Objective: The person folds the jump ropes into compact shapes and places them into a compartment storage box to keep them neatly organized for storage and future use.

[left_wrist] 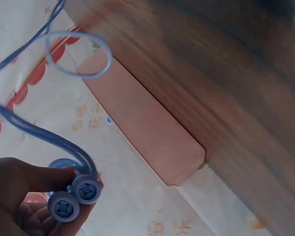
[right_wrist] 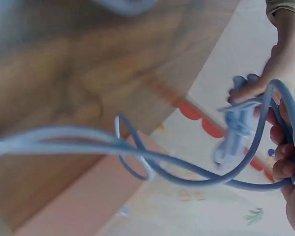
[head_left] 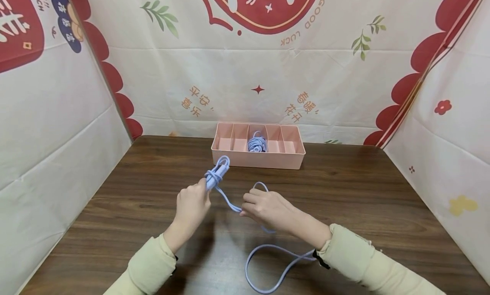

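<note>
My left hand [head_left: 191, 205] grips the two pale blue handles [head_left: 216, 176] of a jump rope, held side by side and tilted up, with some of its cord wrapped around them. In the left wrist view the round handle ends [left_wrist: 74, 201] show beside the thumb. My right hand [head_left: 269, 207], to the right and a little lower, holds the cord with curled fingers. A doubled stretch of cord [head_left: 229, 204] runs between the two hands. From the right hand the rest of the cord [right_wrist: 186, 169] trails in loose loops, one of them low near the right sleeve.
A pink divided box [head_left: 260, 160] stands at the back of the dark wooden table [head_left: 160, 163]. A coiled blue cord [head_left: 257, 144] lies in its middle compartment. Printed white cloth [head_left: 245, 69] hangs behind the table and along both sides.
</note>
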Motion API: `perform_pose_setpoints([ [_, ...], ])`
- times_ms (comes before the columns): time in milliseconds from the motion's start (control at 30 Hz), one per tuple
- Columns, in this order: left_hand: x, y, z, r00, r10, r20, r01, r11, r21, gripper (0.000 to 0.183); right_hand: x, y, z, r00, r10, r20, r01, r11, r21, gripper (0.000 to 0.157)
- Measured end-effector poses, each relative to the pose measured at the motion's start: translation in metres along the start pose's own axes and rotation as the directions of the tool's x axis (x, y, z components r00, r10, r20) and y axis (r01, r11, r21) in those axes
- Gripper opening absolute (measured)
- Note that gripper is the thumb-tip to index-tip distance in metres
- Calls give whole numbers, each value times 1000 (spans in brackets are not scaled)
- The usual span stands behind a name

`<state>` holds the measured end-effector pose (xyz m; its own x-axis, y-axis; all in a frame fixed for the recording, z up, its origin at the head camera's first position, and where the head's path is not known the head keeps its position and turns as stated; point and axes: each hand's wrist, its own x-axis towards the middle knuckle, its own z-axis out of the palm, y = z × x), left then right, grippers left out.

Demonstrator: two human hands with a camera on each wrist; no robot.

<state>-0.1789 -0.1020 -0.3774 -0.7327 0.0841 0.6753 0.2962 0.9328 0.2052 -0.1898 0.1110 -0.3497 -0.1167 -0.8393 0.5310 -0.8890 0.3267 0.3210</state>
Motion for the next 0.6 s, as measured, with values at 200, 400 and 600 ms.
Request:
perform_pose_setpoints([
  [200,2,9,-2,993,63,100,-74,991,116,22,11,3,-13,999,-46,-24,45,998,-31,45],
  [400,1,17,-1,974,113,198,-156,963,219,27,12,1,-17,995,-46,86,46,999,-7,18],
  [600,-5,26,2,967,204,154,-240,931,274,22,16,10,-21,996,-53,69,55,998,-22,12],
])
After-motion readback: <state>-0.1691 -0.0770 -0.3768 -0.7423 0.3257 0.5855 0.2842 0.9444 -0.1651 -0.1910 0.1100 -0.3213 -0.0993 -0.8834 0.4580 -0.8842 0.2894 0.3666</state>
